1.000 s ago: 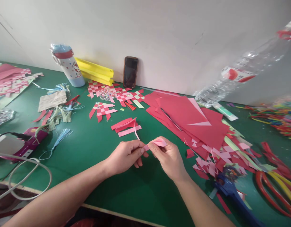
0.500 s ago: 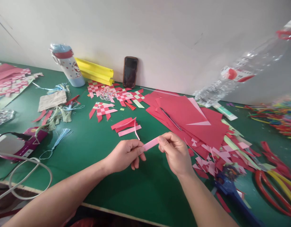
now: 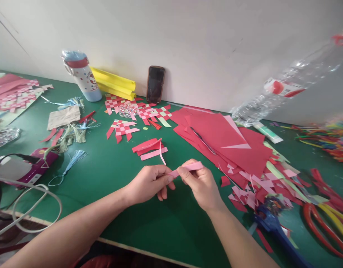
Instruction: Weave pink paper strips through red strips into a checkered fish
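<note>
Both hands hold one pink paper strip (image 3: 191, 167) just above the green table (image 3: 110, 186). My left hand (image 3: 150, 183) pinches the strip's left end between thumb and fingers. My right hand (image 3: 198, 182) pinches it close beside the left hand, and the strip's free end sticks out to the right over the knuckles. A small stack of red and pink strips (image 3: 149, 147) lies just behind the hands. Woven red-and-pink paper pieces (image 3: 121, 129) lie further back.
Red paper sheets (image 3: 221, 136) and scraps (image 3: 257, 184) spread to the right. Blue-handled scissors (image 3: 269, 221) and red scissors (image 3: 327, 230) lie at front right. A phone (image 3: 155, 84), a water bottle (image 3: 82, 76) and yellow paper (image 3: 114, 83) stand by the wall. Cables (image 3: 26, 203) lie at the left.
My right hand slid back left along the strip until it sits next to the left hand; the strip's right end now pokes out past it. The left hand stayed put.
</note>
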### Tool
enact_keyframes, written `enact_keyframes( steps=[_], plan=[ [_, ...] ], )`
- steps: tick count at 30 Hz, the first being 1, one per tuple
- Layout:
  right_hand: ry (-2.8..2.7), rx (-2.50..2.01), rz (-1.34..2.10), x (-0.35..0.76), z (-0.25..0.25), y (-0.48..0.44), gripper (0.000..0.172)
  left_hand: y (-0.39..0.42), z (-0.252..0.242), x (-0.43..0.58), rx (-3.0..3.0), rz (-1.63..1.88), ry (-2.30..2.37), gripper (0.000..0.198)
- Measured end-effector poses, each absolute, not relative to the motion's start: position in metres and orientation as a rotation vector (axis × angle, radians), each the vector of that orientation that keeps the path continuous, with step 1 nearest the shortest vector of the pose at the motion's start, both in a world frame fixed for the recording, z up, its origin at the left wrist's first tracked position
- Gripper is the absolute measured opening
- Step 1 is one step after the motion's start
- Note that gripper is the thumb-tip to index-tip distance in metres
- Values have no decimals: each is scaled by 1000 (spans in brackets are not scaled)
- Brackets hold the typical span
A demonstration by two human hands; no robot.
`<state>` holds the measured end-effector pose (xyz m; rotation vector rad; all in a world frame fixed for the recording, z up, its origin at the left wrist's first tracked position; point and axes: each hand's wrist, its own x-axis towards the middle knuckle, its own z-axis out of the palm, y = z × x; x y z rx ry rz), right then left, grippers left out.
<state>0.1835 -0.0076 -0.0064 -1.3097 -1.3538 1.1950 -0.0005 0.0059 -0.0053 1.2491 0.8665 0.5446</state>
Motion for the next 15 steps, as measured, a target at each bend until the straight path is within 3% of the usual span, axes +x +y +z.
enact_keyframes(
  steps=[5, 15],
  plan=[
    [-1186, -1257, 1197, 195, -16, -1, 34, 6, -11, 0, 1150, 589, 858, 28],
    [-1300, -1281, 1203, 186, -14, -7, 34, 9, -8, 0, 1102, 697, 864, 42]
  ],
)
